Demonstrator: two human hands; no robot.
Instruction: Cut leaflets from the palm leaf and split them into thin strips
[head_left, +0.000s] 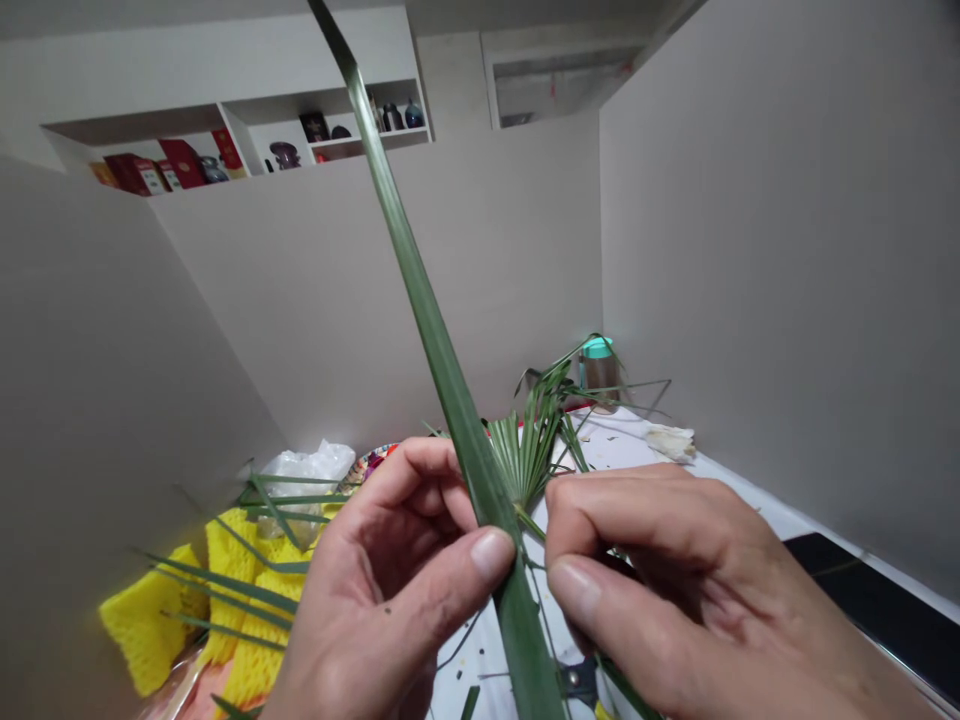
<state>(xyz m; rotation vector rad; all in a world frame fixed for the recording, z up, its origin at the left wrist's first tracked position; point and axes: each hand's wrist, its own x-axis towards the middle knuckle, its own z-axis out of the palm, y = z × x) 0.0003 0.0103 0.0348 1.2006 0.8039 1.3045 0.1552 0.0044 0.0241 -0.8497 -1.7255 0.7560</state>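
Pinching one long green palm strip [457, 400] between thumb and fingers, a person's left hand [390, 580] keeps it taut and upright, while the right hand [660, 590] sits just beside it, fingers closed narrowly on what appears to be a thin strand [534, 525]. The strip rises above a white table [622, 440], with one fan-shaped palm leaf [525, 450] behind the hands, one pair of scissors [577, 682] partly hidden below, and at least two yellow foam nets [240, 590] to the left.

Foam netting [142, 625] left, plastic bag [311, 468] behind it; palm fan [521, 455] ahead, flask [598, 375] behind, on table [622, 445].
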